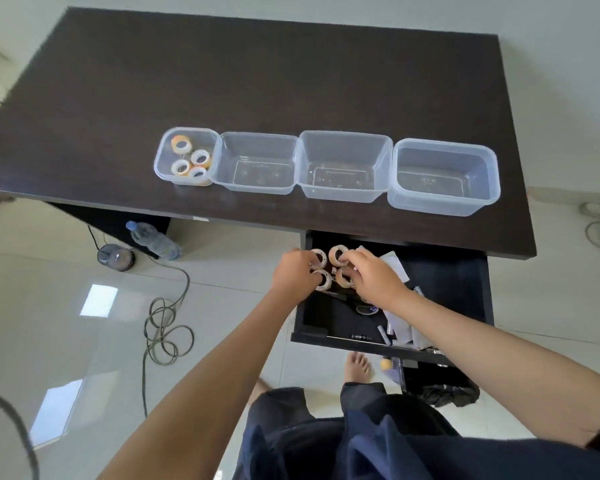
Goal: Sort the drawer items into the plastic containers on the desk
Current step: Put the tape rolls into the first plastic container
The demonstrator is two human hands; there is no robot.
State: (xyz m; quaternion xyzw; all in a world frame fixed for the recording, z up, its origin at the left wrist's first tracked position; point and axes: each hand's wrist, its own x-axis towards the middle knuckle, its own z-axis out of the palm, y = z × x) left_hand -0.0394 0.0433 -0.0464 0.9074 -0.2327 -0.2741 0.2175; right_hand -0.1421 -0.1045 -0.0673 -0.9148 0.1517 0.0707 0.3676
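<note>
on the dark worktop point(222, 81) four clear containers point(257, 162) are lined up, the leftmost container point(163, 161) already stocked with tape, while in the open drawer point(465, 282) four tape rolls point(338, 255) are gripped by the left hand point(293, 270) and right hand point(373, 275), judged ready for lifting to that container.

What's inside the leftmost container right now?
The leftmost container holds four tape rolls, yellowish with white cores, lying on its floor. Nothing else shows through the clear walls; anything beneath the rolls is covered.

left hand point(297, 271) fingertips: hidden among tape rolls point(329, 270)
papers point(394, 265): partly under right hand point(373, 277)
drawer point(465, 282) clutter below grip: too small
</note>
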